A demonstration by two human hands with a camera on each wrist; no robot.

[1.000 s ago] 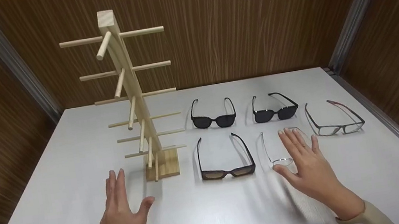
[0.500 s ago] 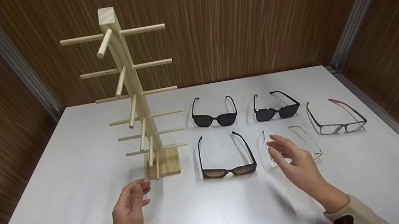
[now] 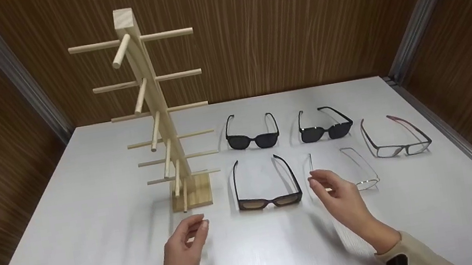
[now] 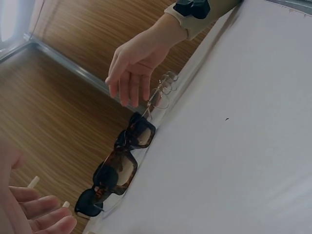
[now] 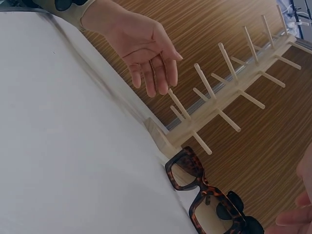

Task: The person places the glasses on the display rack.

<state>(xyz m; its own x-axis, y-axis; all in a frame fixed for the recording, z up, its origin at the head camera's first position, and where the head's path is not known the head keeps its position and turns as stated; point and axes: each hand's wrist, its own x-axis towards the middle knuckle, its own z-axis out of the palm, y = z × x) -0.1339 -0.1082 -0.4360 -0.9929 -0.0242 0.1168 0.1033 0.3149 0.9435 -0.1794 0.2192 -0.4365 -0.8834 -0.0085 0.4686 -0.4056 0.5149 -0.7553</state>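
My left hand (image 3: 182,257) hovers with loosely curled fingers in front of a wooden peg stand (image 3: 191,193), holding nothing. Over the table, my right hand (image 3: 342,203) is also without anything in it; its fingers bend loosely and hide part of the thin wire-framed eyeglasses (image 3: 368,184). Between the two hands lie sunglasses with brown lenses (image 3: 270,202), whose frame shows as tortoiseshell in the right wrist view. The left wrist view has my right hand (image 4: 139,61) above the row of glasses. In the right wrist view my left hand (image 5: 146,48) is near the stand's lower pegs.
Two black sunglasses, one on the left (image 3: 253,141) and one on the right (image 3: 326,133), lie farther back. Dark-framed eyeglasses with a reddish temple (image 3: 404,150) are at the right. Wood-grain panels (image 3: 276,23) enclose the white table (image 3: 68,232).
Both hands went from spread, straight fingers to loosely bent ones. The left hand moved right; the right hand shifted slightly left and nearer. Stand and glasses stayed where they were.
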